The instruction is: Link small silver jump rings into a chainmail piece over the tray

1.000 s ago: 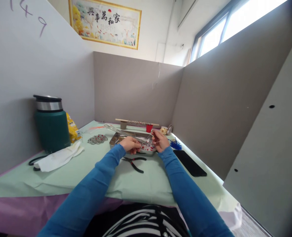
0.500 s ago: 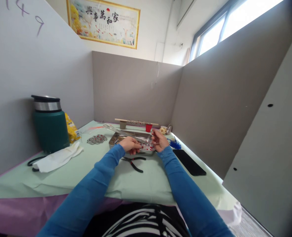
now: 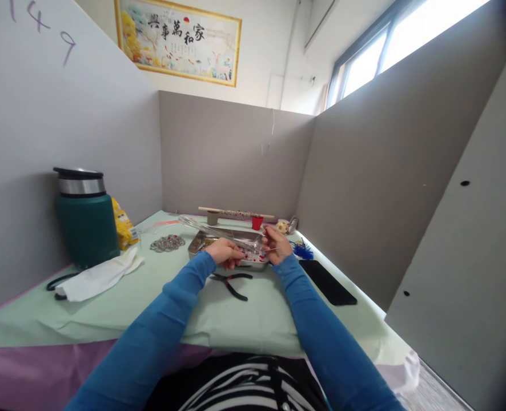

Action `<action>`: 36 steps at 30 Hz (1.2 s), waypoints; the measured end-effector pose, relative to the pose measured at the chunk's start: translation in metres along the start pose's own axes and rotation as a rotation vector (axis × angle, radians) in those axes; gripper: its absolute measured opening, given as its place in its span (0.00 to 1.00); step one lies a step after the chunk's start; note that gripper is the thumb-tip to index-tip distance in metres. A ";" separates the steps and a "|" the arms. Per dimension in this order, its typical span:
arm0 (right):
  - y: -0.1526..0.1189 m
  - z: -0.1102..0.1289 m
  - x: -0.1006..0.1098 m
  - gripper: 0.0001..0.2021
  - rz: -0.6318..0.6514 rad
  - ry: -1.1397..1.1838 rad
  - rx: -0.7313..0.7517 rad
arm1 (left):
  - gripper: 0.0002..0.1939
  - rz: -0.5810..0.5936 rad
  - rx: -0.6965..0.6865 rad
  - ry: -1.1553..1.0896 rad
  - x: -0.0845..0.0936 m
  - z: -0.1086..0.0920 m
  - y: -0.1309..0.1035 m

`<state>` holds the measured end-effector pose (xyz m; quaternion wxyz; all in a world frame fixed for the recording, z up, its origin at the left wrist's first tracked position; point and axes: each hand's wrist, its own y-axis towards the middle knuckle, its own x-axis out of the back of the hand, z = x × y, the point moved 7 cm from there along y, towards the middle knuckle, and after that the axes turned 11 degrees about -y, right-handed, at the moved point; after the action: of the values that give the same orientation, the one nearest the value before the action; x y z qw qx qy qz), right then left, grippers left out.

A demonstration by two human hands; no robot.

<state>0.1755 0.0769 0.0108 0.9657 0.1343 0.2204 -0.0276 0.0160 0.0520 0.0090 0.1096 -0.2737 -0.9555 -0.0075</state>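
Pliers (image 3: 226, 279) lie before the tray (image 3: 258, 266), the phone (image 3: 328, 282) rightward, the flask (image 3: 85, 228) far left.

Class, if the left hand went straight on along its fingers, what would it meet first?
Likely the red and clear beads in the tray, though depth is unclear: the left hand might pass above them toward the right hand.

The metal tray (image 3: 258, 266) lies flat, holding red and clear beads (image 3: 254, 256). A thin wire (image 3: 272, 249) shows at its right end.

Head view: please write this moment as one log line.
left hand: at tray; right hand: holding wire; pliers: on table, handles spread
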 end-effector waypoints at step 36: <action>0.003 -0.005 0.004 0.10 0.018 0.071 -0.077 | 0.14 0.010 -0.013 0.004 -0.001 0.001 0.001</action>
<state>0.1770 0.0810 0.0050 0.9620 0.0999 0.2541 -0.0056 0.0169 0.0528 0.0077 0.1095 -0.2792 -0.9539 -0.0139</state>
